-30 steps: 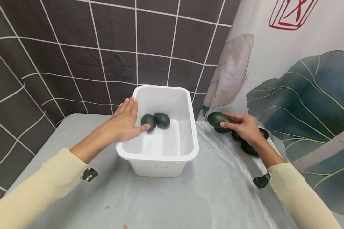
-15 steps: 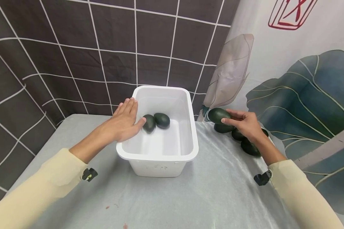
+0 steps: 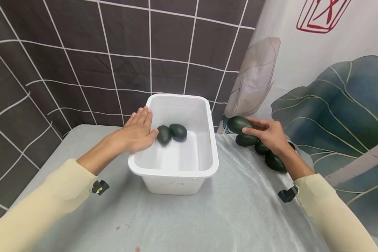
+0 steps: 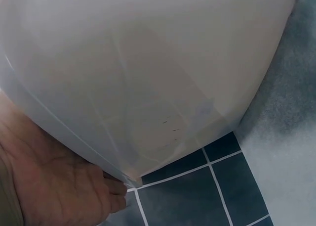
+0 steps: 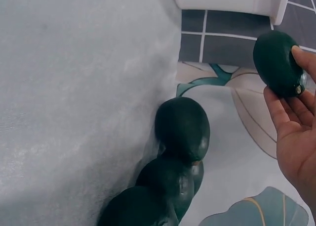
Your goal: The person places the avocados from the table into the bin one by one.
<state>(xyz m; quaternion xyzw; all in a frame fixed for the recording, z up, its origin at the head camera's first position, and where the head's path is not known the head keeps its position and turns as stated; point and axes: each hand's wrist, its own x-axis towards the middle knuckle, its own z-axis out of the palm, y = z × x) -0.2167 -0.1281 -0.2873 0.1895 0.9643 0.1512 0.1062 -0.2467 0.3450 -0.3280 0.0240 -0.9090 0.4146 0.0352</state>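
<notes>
Dark green and smooth, an avocado [image 3: 238, 124] is pinched between the thumb and fingers of my right hand [image 3: 269, 134], raised above a group of others. The right wrist view shows the held avocado [image 5: 277, 63] apart from those on the table. My left hand [image 3: 133, 134] lies with straight fingers along the left rim of a white plastic tub [image 3: 173, 173], thumb over its inside. Two avocados [image 3: 178, 132] sit side by side in the tub. From the left wrist, the palm [image 4: 59, 186] shows against the outer wall of the tub [image 4: 148, 87].
Several avocados [image 3: 246, 140] lie in a cluster at the table's right edge, partly hidden by my right hand. Grey cloth covers the table [image 3: 176, 224]. A dark gridded curtain [image 3: 123, 70] hangs behind, and a leaf-patterned curtain [image 3: 334, 105] hangs on the right.
My right hand has lifted the avocado slightly, so more of the one below shows. My left thumb has drawn back a little from the avocado in the tub.
</notes>
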